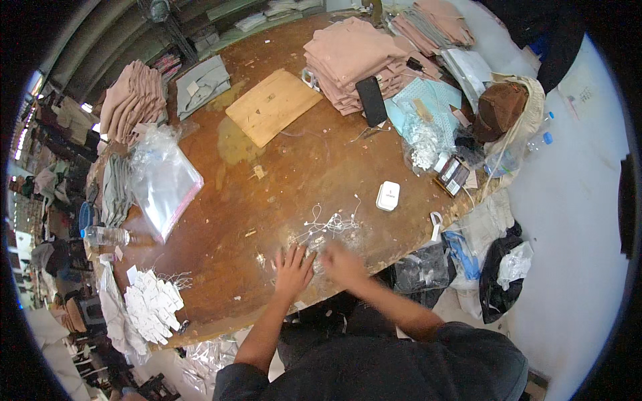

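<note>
Head view shows the left hand (293, 271) with fingers apart at the table (221, 200), the blurred right hand (342, 266) unreadable, white strings (332, 224) just beyond them loose and tangled, white tags (152, 301) already heaped leftward.

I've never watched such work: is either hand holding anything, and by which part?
The left hand lies spread, holding nothing visible. The right hand is blurred, so whether it holds anything cannot be told.

On the table (217, 217): board (273, 107) as reference; phone (371, 100) right of it, plastic bags (162, 180) left, strings (332, 225) before it, toward the wearer.
</note>
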`<state>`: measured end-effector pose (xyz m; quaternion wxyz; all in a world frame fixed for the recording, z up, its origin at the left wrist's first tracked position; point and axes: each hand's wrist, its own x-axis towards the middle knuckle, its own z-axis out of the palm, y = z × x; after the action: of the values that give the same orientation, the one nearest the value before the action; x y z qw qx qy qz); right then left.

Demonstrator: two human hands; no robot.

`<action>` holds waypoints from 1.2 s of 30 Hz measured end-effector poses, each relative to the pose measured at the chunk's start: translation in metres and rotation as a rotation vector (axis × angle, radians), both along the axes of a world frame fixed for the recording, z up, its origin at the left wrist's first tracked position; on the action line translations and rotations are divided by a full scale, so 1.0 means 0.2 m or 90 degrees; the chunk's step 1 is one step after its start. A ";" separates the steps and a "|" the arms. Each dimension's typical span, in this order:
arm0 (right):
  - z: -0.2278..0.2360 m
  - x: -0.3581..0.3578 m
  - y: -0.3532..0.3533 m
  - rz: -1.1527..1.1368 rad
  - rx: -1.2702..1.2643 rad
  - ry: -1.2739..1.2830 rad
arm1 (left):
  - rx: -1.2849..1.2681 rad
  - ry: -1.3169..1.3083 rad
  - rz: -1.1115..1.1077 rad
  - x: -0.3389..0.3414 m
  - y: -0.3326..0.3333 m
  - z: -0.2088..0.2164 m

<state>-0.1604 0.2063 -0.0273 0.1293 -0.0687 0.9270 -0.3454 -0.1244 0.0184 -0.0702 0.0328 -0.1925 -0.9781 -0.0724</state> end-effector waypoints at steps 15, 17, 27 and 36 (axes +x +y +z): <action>-0.30 -2.17 0.61 -0.312 -0.066 0.398 | 0.168 -0.010 -0.001 -0.92 0.13 -0.12; -0.34 -2.19 0.62 -0.318 -0.104 0.389 | 0.183 -0.010 -0.001 -0.93 0.12 -0.12; -0.32 -2.22 0.65 -0.254 -0.151 0.400 | 0.181 0.023 -0.013 -0.92 0.09 -0.14; -0.25 -2.17 0.56 -0.232 -0.025 0.482 | 0.293 0.091 -0.009 -0.92 0.09 -0.19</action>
<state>-0.5944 0.3191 -0.0778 -0.2848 -0.0285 0.8992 -0.3308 -0.3086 0.0372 -0.1075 0.1448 -0.1916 -0.9295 -0.2799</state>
